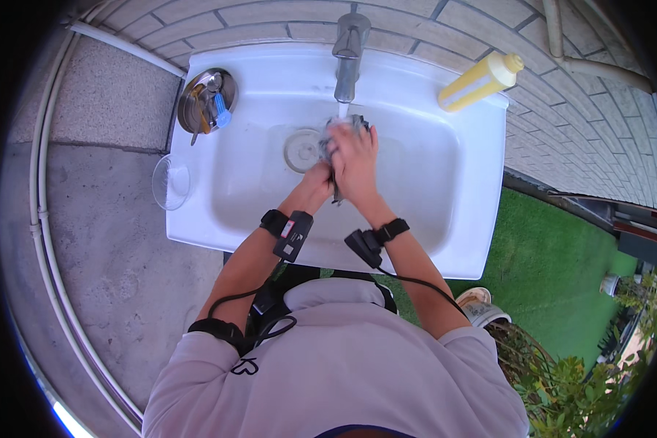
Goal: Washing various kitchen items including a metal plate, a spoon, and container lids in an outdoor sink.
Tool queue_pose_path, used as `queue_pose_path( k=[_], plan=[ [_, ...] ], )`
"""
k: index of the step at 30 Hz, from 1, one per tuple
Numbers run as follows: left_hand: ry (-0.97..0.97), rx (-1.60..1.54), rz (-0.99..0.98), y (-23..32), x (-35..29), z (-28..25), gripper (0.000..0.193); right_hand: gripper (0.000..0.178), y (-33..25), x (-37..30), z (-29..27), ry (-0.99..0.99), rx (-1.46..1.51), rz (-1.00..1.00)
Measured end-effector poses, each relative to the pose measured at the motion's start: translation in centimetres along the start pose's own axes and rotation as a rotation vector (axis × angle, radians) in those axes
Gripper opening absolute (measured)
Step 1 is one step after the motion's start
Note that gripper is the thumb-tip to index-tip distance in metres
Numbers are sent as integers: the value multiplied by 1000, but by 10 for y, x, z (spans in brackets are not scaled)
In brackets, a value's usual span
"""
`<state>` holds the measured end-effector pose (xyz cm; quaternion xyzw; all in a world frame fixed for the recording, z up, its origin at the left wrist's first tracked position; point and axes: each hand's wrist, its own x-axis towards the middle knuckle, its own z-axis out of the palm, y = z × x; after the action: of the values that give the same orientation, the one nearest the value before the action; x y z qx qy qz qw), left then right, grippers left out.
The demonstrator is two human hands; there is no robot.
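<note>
A stream of water falls from the metal faucet [348, 55] onto a bunched grey cloth [327, 146] in the sink. My left hand [315, 181] is closed on the lower part of the cloth, just beside the round drain [302, 151]. From the right, my right hand [354, 160] presses over the cloth right under the water, its fingers curled round it and a little blurred. Both hands are close together, above the white basin [416, 182]. Dark edges of the cloth stick out between and below the hands; the rest is hidden by them.
On the sink's left rim sit a metal bowl [185, 109] with spoons and a blue-handled tool in it, and a clear plastic bowl [162, 182]. A yellow bottle [474, 84] stands at the back right corner. Behind rises a brick wall [285, 18]; potted plants stand lower right.
</note>
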<state>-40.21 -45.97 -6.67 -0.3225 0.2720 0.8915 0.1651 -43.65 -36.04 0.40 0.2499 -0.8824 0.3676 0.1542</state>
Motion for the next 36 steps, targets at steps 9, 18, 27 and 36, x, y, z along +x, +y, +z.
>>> queue_pose_path(
  k=[9, 18, 27, 36],
  plan=[
    [-230, 263, -355, 10, -27, -11, 36, 39, 70, 34, -15, -802, 1230, 803],
    [-341, 74, -267, -4, -8, -20, 45, 41, 32, -19, 4, -313, 1453, 1330],
    [-380, -255, -511, 4, -1, -47, 36, 40, 11, -45, -10, -176, 617, 145],
    [319, 280, 143, 122, 15, 19, 24, 26, 30, -64, -25, -212, 598, 701]
  ],
)
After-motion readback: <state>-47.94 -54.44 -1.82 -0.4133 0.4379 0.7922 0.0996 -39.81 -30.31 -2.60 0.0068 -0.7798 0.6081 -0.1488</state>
